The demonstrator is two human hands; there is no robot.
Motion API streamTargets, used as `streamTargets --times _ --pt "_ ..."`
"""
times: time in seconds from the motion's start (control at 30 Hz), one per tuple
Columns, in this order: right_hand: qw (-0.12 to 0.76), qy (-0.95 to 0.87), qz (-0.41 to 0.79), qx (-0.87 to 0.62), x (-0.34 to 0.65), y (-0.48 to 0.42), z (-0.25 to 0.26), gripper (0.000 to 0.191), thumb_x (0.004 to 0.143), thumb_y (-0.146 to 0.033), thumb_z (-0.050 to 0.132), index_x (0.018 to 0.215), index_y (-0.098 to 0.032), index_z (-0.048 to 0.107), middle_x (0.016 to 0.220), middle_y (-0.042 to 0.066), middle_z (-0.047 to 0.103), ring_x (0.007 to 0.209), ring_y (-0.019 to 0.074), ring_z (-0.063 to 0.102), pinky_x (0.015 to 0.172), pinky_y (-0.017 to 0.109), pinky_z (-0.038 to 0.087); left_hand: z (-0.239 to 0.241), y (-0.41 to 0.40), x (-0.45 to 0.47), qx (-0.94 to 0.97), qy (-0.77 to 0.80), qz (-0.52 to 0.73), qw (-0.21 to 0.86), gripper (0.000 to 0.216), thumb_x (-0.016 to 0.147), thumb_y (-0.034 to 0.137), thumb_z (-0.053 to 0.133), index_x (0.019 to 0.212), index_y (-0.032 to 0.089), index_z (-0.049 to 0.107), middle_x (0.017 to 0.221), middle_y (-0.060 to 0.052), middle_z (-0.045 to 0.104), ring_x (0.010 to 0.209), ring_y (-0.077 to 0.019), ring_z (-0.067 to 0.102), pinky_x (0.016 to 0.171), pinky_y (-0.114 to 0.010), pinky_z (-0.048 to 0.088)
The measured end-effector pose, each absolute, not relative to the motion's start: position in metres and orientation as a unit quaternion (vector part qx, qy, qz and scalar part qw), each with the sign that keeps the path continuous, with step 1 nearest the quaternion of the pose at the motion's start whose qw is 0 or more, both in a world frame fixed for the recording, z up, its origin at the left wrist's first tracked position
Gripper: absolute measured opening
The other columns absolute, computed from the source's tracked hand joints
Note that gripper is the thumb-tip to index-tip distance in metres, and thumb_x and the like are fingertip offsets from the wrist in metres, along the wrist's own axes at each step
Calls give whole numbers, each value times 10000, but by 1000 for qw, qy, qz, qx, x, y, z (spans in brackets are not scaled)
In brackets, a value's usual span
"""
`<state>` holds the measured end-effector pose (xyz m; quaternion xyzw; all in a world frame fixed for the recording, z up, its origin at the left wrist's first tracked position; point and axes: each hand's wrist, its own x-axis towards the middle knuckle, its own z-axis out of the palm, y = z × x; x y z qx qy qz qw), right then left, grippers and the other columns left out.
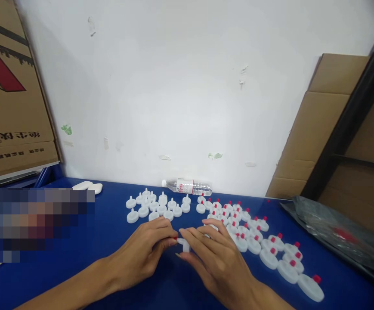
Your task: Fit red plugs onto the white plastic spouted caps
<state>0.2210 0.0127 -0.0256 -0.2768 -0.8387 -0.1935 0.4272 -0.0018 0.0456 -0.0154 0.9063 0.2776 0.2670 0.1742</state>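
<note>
In front of me, my right hand (pixel 217 256) is closed around a white nozzle cap (pixel 186 246), which lies on its side with its spout toward the left. My left hand (pixel 148 247) pinches a small red tip cap (pixel 175 238) at the end of that spout. Whether the red piece is fully seated cannot be made out. Beyond my left hand stand several white nozzle caps (pixel 132 216) with bare spouts. To the right of my right hand are many white caps with red tips (pixel 269 258), set in loose rows.
A clear plastic bottle (pixel 190 186) lies against the wall at the back of the blue table (pixel 109 215). A dark plastic bag (pixel 338 237) rests at the right, near folded cardboard (pixel 312 125). A cardboard box (pixel 12 94) and white objects (pixel 88 186) are at the left.
</note>
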Motion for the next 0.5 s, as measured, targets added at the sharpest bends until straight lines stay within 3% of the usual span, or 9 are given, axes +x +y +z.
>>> streamTargets --times 0.23,0.37,0.5 --pt "391 -847 -185 -308 219 15 -27 241 1018 -192 559 1253 -168 605 1104 35 742 948 196 667 1092 433 354 -13 50 -1 918 280 266 91 211 1043 177 416 973 196 614 884 -36 609 822 -184 528 719 -306 419" --pt "379 -852 -132 -337 216 16 -30 168 978 -173 586 1137 -221 612 1062 7 740 982 197 668 1183 484 256 -9 47 -2 927 259 270 30 179 1026 189 454 979 190 627 873 -48 615 828 -201 508 685 -311 417" --pt "358 -853 -98 -368 215 16 -32 148 958 -142 569 1070 -237 586 1013 -7 732 995 190 670 1196 513 243 -4 48 -3 924 267 273 3 218 1025 171 427 961 186 635 871 -51 599 854 -208 498 752 -343 444"
